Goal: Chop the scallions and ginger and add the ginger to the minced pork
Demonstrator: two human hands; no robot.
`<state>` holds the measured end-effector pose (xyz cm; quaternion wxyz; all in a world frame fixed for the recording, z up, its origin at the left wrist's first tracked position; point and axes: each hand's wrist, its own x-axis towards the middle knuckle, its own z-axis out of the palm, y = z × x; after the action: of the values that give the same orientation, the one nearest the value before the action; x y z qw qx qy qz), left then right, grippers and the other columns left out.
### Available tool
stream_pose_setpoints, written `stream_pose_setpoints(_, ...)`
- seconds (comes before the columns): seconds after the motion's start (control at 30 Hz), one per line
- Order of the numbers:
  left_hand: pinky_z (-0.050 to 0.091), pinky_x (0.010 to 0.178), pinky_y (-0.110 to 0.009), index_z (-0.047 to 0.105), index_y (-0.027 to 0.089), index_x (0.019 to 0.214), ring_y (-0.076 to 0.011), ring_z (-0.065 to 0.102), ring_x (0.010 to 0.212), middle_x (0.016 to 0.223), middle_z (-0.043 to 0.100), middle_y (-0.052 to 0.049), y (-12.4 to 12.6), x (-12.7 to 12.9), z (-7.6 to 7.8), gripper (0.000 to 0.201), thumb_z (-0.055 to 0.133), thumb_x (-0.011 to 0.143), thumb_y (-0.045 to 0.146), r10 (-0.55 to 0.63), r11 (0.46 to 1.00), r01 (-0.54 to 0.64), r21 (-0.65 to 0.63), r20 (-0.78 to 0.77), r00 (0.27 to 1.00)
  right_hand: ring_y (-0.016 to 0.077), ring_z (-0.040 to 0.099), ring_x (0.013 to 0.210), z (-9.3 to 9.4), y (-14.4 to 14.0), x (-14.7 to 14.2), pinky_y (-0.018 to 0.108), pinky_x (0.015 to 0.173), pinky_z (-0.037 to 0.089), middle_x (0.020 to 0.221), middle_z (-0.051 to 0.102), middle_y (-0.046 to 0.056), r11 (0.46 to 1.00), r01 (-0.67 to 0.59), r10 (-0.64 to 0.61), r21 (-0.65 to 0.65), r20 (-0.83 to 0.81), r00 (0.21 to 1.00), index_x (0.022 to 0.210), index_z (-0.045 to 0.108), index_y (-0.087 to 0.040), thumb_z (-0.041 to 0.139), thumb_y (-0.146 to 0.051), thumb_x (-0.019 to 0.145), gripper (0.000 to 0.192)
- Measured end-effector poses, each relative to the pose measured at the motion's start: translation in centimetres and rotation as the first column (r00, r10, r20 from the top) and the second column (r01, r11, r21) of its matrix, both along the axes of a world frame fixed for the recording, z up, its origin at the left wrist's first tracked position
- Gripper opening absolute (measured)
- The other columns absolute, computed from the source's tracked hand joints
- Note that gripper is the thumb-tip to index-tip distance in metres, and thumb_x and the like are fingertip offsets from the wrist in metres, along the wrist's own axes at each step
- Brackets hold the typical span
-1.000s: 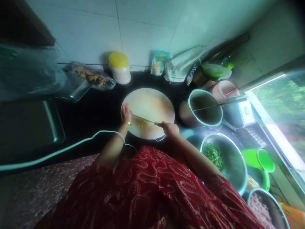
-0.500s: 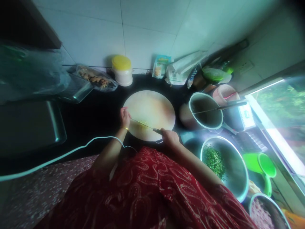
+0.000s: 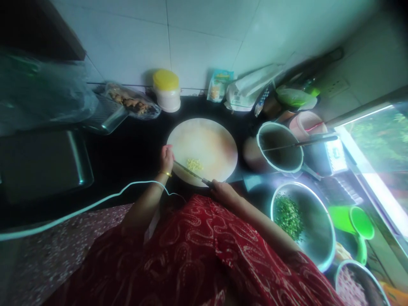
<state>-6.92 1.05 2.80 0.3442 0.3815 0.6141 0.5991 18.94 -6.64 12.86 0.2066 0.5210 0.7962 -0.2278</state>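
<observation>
Along the dark bench [image 3: 134, 148], largest first: one steel tray [image 3: 44, 165] at far left, partly lost in shadow. One round cutting board [image 3: 210, 140] at centre. One steel bowl [image 3: 314, 225] at right holding chopped greens [image 3: 288, 214]; one white-rimmed pot [image 3: 280, 146] behind it with a long-handled utensil [image 3: 306, 142] laid across the rim. A second bowl [image 3: 363, 282] cut off by the lower right corner, contents blurred. One green plastic jug [image 3: 358, 223] near the window. One yellow-lidded jar [image 3: 167, 90] against the tiled wall, beside one clear bag [image 3: 132, 104] of brownish pieces, hard to identify. Two packets [image 3: 218, 85] by the wall, print unreadable. One white cable [image 3: 95, 204] running across the left forearm.

On the board, one small heap of minced yellow bits [image 3: 194, 164], just beyond one knife [image 3: 189, 171] lying slantwise over the near edge.

Right hand [image 3: 223, 191] wrapped around the knife handle, fingers closed tight. Left hand [image 3: 167, 157] at the board's left edge, fingers resting on the blade's tip end, loosely curled; how far spread cannot be told. One gold bangle [image 3: 165, 173] on the left wrist.
</observation>
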Motion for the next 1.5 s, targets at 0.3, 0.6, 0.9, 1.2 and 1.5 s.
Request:
stream_pose_setpoints(0.3, 0.037, 0.055, -0.026, 0.053, 0.016, 0.094, -0.0111, 0.043, 0.047, 0.049, 0.042, 0.006, 1.1, 2.3, -1.0, 0.044, 0.037, 0.091, 0.056, 0.052, 0.997, -0.054, 0.047, 0.037, 0.998, 0.0173, 0.064, 0.074, -0.7, 2.3, 1.8, 0.024, 0.060, 0.035, 0.088, 0.069, 0.005, 0.992, 0.061, -0.074, 0.111, 0.116, 0.991, 0.107, 0.052, -0.023, 0.037, -0.032, 0.095, 0.021)
stream_pose_setpoints(0.6, 0.035, 0.052, -0.026, 0.053, 0.016, 0.092, -0.0111, 0.042, 0.045, 0.048, 0.040, 0.007, 2.2, 1.9, -1.4, 0.035, 0.039, 0.091, 0.049, 0.084, 0.996, -0.088, 0.035, 0.101, 0.991, 0.0174, 0.063, 0.072, 0.4, 2.9, 1.2, 0.024, 0.056, 0.032, 0.086, 0.069, 0.004, 0.985, 0.069, -0.085, 0.159, 0.098, 0.991, 0.105, 0.054, -0.025, 0.039, -0.031, 0.093, 0.020)
stream_pose_setpoints(0.9, 0.035, 0.054, -0.026, 0.052, 0.016, 0.092, -0.0115, 0.042, 0.046, 0.049, 0.040, 0.006, 2.7, 2.1, -1.0, 0.035, 0.039, 0.091, 0.048, 0.117, 0.993, -0.119, 0.021, 0.096, 0.988, 0.0174, 0.063, 0.078, -0.2, 4.1, 1.7, 0.025, 0.061, 0.036, 0.091, 0.069, 0.004, 0.982, 0.061, -0.078, 0.177, 0.094, 0.993, 0.111, 0.055, -0.027, 0.039, -0.030, 0.093, 0.024)
stream_pose_setpoints(1.2, 0.036, 0.054, -0.027, 0.051, 0.016, 0.093, -0.0120, 0.042, 0.046, 0.048, 0.040, 0.006, 2.6, 2.4, -1.1, 0.034, 0.038, 0.091, 0.047, 0.150, 0.989, -0.149, -0.017, 0.108, 0.983, 0.0173, 0.063, 0.078, -0.4, 5.3, 2.1, 0.025, 0.059, 0.035, 0.091, 0.069, 0.003, 0.977, 0.038, -0.063, 0.210, 0.112, 0.992, 0.109, 0.057, -0.028, 0.040, -0.027, 0.092, 0.025)
stream_pose_setpoints(1.5, 0.037, 0.054, -0.026, 0.052, 0.017, 0.093, -0.0126, 0.044, 0.049, 0.051, 0.040, 0.006, 3.8, 2.8, -0.7, 0.030, 0.038, 0.092, 0.044, 0.156, 0.988, -0.156, -0.004, 0.080, 0.985, 0.0173, 0.063, 0.080, -1.0, 6.6, 3.0, 0.024, 0.060, 0.035, 0.093, 0.069, 0.004, 0.968, 0.032, -0.061, 0.251, 0.109, 0.992, 0.110, 0.057, -0.028, 0.040, -0.027, 0.091, 0.026)
